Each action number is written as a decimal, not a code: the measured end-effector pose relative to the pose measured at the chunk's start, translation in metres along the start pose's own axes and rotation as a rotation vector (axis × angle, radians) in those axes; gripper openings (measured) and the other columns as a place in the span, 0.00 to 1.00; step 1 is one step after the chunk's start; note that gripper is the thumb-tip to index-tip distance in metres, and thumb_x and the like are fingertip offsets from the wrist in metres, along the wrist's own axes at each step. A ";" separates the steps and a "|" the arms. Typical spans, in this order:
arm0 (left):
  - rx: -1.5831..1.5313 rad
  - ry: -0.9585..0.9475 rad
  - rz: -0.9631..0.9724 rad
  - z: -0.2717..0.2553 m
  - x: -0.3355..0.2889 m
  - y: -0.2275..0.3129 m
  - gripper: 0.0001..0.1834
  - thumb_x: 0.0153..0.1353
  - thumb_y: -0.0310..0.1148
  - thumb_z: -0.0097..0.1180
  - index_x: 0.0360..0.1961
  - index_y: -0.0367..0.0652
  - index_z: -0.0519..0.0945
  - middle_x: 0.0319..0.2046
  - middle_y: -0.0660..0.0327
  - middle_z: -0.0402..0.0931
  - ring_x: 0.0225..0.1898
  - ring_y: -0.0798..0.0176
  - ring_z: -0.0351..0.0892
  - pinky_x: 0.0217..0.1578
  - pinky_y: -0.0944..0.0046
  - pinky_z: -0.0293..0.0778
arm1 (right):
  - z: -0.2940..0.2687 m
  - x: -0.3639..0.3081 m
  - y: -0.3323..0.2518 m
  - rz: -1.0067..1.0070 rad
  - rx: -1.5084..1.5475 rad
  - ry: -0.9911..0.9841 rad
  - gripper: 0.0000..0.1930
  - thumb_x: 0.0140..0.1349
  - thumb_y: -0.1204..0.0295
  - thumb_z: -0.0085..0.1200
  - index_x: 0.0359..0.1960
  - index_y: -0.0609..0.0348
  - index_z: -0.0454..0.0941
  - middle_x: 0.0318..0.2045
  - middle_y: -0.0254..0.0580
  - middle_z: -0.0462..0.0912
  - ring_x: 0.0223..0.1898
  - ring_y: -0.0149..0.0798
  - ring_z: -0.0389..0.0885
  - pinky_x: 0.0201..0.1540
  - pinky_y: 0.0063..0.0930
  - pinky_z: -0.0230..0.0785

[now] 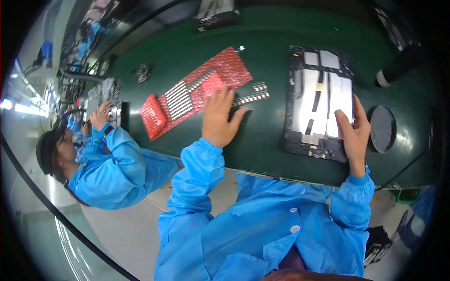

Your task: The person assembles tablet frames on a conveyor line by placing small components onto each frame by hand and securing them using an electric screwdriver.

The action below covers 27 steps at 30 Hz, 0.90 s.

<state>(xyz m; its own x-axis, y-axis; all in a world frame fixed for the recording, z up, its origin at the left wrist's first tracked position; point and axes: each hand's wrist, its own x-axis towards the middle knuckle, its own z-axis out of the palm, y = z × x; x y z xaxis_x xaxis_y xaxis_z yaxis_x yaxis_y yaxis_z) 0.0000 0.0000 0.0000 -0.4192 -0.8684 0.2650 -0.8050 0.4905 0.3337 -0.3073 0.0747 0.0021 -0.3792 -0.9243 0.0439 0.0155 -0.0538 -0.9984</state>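
On the green mat lies an opened tablet (320, 103), its dark frame and large silvery-white battery cells facing up. My right hand (355, 133) grips its right edge, thumb on top of a cell and fingers around the side. My left hand (219, 119) is stretched out with fingers and thumb apart, its fingertips over a red bubble-wrap sheet (229, 65). On that sheet sits a block of pale strips in rows (179, 100). A short strip of small silvery pieces (255, 97) reaches out to the right of my left fingers, partly hidden by them.
Right of the tablet are a round black ribbed dish (383, 129) and a dark cylindrical object (398, 65). A dark clump (144, 73) lies at the far left; another device (217, 14) stands at the back. A co-worker in a blue smock (110, 173) works at my left.
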 end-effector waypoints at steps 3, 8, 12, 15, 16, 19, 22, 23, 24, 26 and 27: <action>0.054 -0.013 0.044 -0.008 0.003 0.001 0.24 0.54 0.40 0.58 0.50 0.38 0.73 0.59 0.47 0.60 0.63 0.42 0.52 0.59 0.40 0.47 | 0.003 0.004 -0.002 -0.068 -0.223 0.090 0.28 0.54 0.73 0.57 0.55 0.76 0.63 0.46 0.54 0.76 0.44 0.36 0.75 0.47 0.26 0.67; 0.251 -0.021 -0.029 -0.010 0.001 0.007 0.24 0.55 0.41 0.57 0.51 0.41 0.74 0.59 0.47 0.59 0.63 0.40 0.51 0.60 0.39 0.45 | -0.011 0.000 -0.009 -0.139 -0.497 0.109 0.28 0.51 0.69 0.60 0.51 0.76 0.67 0.39 0.57 0.78 0.39 0.43 0.77 0.42 0.30 0.68; 0.182 0.052 -0.041 -0.024 0.004 0.017 0.24 0.55 0.42 0.56 0.50 0.39 0.74 0.59 0.46 0.59 0.63 0.40 0.51 0.60 0.39 0.44 | -0.018 -0.002 -0.030 -0.295 -0.702 0.119 0.23 0.48 0.67 0.61 0.44 0.71 0.73 0.34 0.56 0.78 0.35 0.52 0.75 0.38 0.36 0.67; 0.123 0.138 -0.016 -0.044 0.019 0.019 0.23 0.54 0.39 0.58 0.49 0.38 0.74 0.59 0.45 0.59 0.64 0.41 0.51 0.60 0.41 0.45 | -0.032 0.003 -0.010 -0.248 -0.659 0.186 0.20 0.48 0.68 0.60 0.40 0.70 0.75 0.33 0.55 0.79 0.30 0.46 0.77 0.31 0.33 0.68; 0.100 0.166 -0.009 -0.051 0.028 0.020 0.23 0.53 0.37 0.59 0.48 0.36 0.74 0.59 0.45 0.60 0.64 0.42 0.52 0.61 0.43 0.47 | -0.032 0.007 -0.011 -0.246 -0.618 0.205 0.19 0.49 0.69 0.60 0.39 0.71 0.75 0.30 0.54 0.79 0.26 0.43 0.77 0.27 0.31 0.67; 0.043 0.402 0.134 -0.096 0.071 0.033 0.22 0.50 0.32 0.62 0.47 0.35 0.75 0.57 0.45 0.64 0.62 0.43 0.57 0.59 0.48 0.54 | -0.039 0.015 -0.011 -0.303 -0.553 0.254 0.17 0.50 0.69 0.59 0.37 0.71 0.76 0.25 0.52 0.80 0.20 0.38 0.76 0.22 0.28 0.65; 0.053 0.680 0.354 -0.158 0.122 0.058 0.18 0.47 0.27 0.64 0.41 0.32 0.77 0.51 0.45 0.70 0.54 0.47 0.70 0.52 0.59 0.67 | -0.042 0.015 -0.021 -0.344 -0.538 0.277 0.15 0.52 0.69 0.58 0.36 0.72 0.76 0.22 0.50 0.80 0.17 0.36 0.75 0.20 0.27 0.65; 0.052 0.739 0.421 -0.177 0.143 0.066 0.16 0.47 0.27 0.63 0.39 0.32 0.78 0.49 0.45 0.72 0.52 0.47 0.72 0.50 0.60 0.68 | -0.043 0.014 -0.025 -0.322 -0.554 0.288 0.15 0.52 0.69 0.58 0.35 0.72 0.76 0.22 0.50 0.80 0.17 0.36 0.75 0.21 0.27 0.65; 0.023 0.803 0.465 -0.196 0.168 0.075 0.15 0.46 0.27 0.64 0.37 0.32 0.79 0.46 0.44 0.73 0.49 0.46 0.73 0.49 0.58 0.68 | -0.046 0.013 -0.029 -0.358 -0.564 0.293 0.14 0.52 0.70 0.58 0.35 0.71 0.76 0.22 0.50 0.80 0.17 0.36 0.75 0.20 0.27 0.65; 0.002 0.897 0.467 -0.238 0.211 0.085 0.13 0.47 0.29 0.63 0.33 0.33 0.80 0.41 0.45 0.76 0.44 0.46 0.76 0.47 0.58 0.70 | -0.049 0.008 -0.037 -0.393 -0.562 0.281 0.14 0.51 0.71 0.59 0.34 0.71 0.76 0.21 0.50 0.79 0.16 0.36 0.75 0.20 0.27 0.65; 0.002 0.928 0.424 -0.260 0.231 0.086 0.12 0.48 0.31 0.63 0.32 0.34 0.80 0.38 0.46 0.77 0.42 0.46 0.77 0.46 0.58 0.71 | -0.049 0.005 -0.040 -0.406 -0.570 0.254 0.13 0.51 0.71 0.59 0.34 0.71 0.76 0.21 0.50 0.79 0.16 0.36 0.75 0.20 0.27 0.65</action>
<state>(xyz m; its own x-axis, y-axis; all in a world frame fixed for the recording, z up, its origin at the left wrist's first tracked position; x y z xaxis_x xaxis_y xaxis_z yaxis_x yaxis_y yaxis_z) -0.0571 -0.1393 0.3258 -0.1801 -0.2236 0.9579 -0.6673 0.7433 0.0481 -0.3555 0.0904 0.0402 -0.4561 -0.7542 0.4724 -0.6274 -0.1039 -0.7717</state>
